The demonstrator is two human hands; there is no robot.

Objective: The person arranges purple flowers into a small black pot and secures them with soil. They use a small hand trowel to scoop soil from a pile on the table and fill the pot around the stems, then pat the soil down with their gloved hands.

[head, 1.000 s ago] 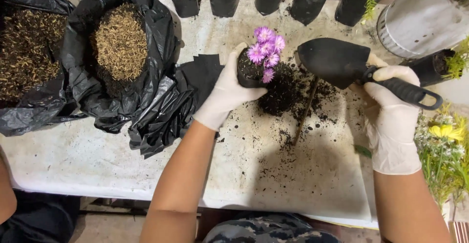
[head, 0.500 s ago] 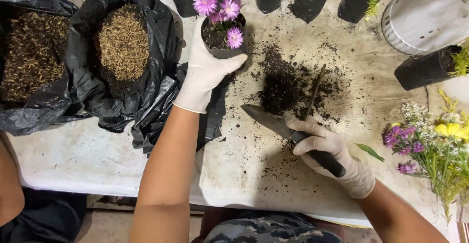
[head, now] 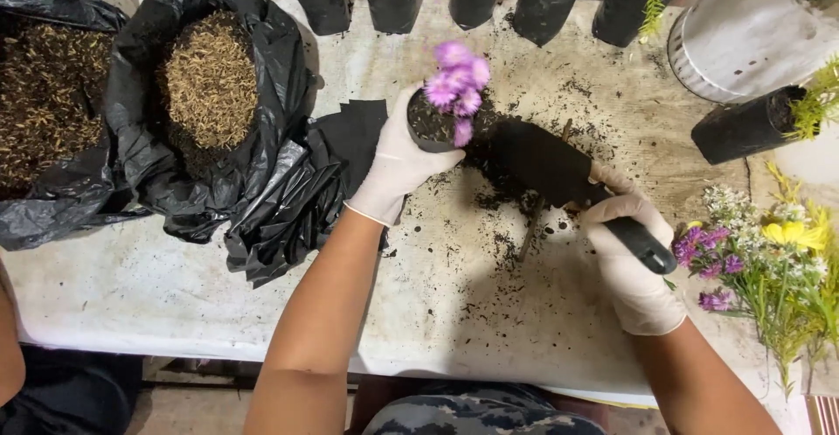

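The left hand (head: 398, 166) is wrapped around a small black pot (head: 430, 125) of purple flowers (head: 458, 85), held just above the soil-strewn table (head: 437, 313). The right hand (head: 631, 264) is clenched on the trowel (head: 559, 173) handle, blade beside the pot. The pot looks like thin soft plastic, likely to buckle, so cupping its side suits it; the blooms seem fragile, the soil loose

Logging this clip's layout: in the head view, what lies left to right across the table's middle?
Black bag of dry husks → left hand holding purple-flowered pot → black trowel → right hand → cut-flower bunch.
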